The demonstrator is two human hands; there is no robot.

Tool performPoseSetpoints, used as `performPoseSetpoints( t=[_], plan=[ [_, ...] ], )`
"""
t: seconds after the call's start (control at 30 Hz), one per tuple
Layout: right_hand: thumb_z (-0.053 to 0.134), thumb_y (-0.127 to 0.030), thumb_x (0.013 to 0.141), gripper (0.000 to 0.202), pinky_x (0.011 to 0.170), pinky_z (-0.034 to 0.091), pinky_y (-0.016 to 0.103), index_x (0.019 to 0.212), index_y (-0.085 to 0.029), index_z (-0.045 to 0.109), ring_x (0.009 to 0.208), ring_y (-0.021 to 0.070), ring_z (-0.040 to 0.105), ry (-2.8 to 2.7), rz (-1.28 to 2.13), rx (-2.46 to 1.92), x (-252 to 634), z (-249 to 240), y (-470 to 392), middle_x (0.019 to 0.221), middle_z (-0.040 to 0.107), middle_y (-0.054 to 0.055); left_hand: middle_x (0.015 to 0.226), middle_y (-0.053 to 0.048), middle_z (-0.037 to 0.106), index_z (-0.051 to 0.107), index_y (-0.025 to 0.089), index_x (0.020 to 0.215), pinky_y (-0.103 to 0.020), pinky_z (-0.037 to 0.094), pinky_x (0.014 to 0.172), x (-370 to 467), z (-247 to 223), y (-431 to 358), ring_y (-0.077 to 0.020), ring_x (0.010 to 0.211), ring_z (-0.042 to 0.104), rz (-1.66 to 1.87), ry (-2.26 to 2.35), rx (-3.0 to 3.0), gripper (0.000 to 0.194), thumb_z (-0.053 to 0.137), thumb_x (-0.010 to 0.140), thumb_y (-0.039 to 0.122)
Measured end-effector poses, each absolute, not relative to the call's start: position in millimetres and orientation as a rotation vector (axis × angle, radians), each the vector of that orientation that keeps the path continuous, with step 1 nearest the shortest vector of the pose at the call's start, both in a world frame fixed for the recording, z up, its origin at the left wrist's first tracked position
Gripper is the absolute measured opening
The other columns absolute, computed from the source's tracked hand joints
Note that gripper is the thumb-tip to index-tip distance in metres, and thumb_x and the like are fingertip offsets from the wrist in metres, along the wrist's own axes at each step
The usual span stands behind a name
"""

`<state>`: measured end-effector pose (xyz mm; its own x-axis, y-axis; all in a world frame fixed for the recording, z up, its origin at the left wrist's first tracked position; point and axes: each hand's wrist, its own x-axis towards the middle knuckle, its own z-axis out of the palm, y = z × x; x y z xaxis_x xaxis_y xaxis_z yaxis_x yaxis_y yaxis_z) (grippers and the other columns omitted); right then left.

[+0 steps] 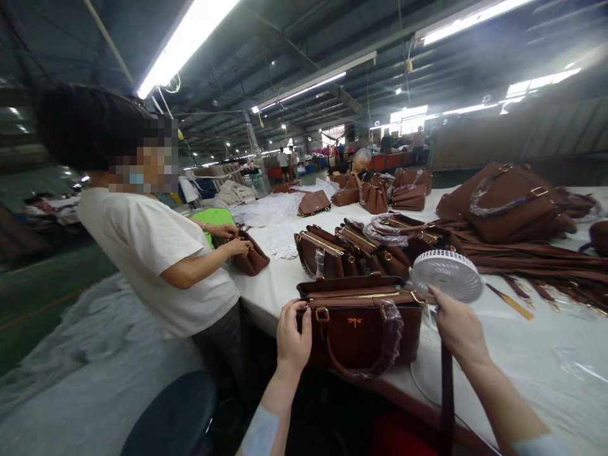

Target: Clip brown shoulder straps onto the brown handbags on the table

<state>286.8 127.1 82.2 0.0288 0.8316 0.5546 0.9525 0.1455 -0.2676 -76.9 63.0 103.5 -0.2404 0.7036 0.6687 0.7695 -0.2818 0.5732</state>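
Observation:
A brown handbag [354, 339] with a gold dragonfly emblem stands upright at the table's near edge, its top zipper facing up. My left hand [293, 335] grips the bag's upper left corner, thumb in front and fingers at the rim. Beyond the bag's upper right corner, my right hand [458, 326] is closed near the end of a dark brown strap [447, 392] that hangs down past the table edge. Its fingertips are beside the white round fan [446, 276]. Clear plastic wraps part of the bag's front handle.
Several brown bags [375, 250] stand just behind, and more lie farther back. Long brown straps [522, 256] and a large bag [508, 202] occupy the right. At left, a person [156, 253] handles another bag [251, 253]. A dark stool [171, 415] is at the lower left.

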Motion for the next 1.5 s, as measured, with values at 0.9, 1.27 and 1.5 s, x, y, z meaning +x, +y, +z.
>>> performPoseSetpoints(
  t=[0.9,1.27,1.5],
  plan=[
    [0.038,-0.034,0.088,0.033,0.063,0.044,0.031,0.096,-0.02,0.067,0.075,0.0251,0.067,-1.548,0.113,-1.631,278.3,108.7,138.3,0.081,0.073,0.008,0.095,-0.005,0.072,0.071,0.019,0.095,-0.032,0.048,0.085,-0.6,212.6,135.6,-0.021,0.091,0.064,-0.748,-1.642,-3.06,0.032,0.046,0.093,0.039],
    [0.033,-0.035,0.089,0.032,0.053,0.039,0.032,0.078,-0.023,0.06,0.06,0.0258,0.063,-1.798,-0.042,-1.753,290.5,137.8,155.7,0.064,0.067,0.008,0.062,0.002,0.058,0.064,0.018,0.065,-0.027,0.041,0.065,-1.4,221.4,190.2,-0.0119,0.059,0.05,-0.362,-1.838,-3.959,0.041,0.068,0.075,0.057],
    [0.03,-0.034,0.095,0.034,0.049,0.039,0.033,0.08,-0.024,0.059,0.058,0.0257,0.065,-1.968,-0.213,-1.811,284.4,136.9,163.1,0.066,0.068,0.008,0.059,0.002,0.058,0.066,0.018,0.064,-0.027,0.04,0.062,-41.7,230.5,180.2,-0.0125,0.057,0.05,-0.355,-1.803,-4.011,0.034,0.072,0.074,0.05]
  ],
)
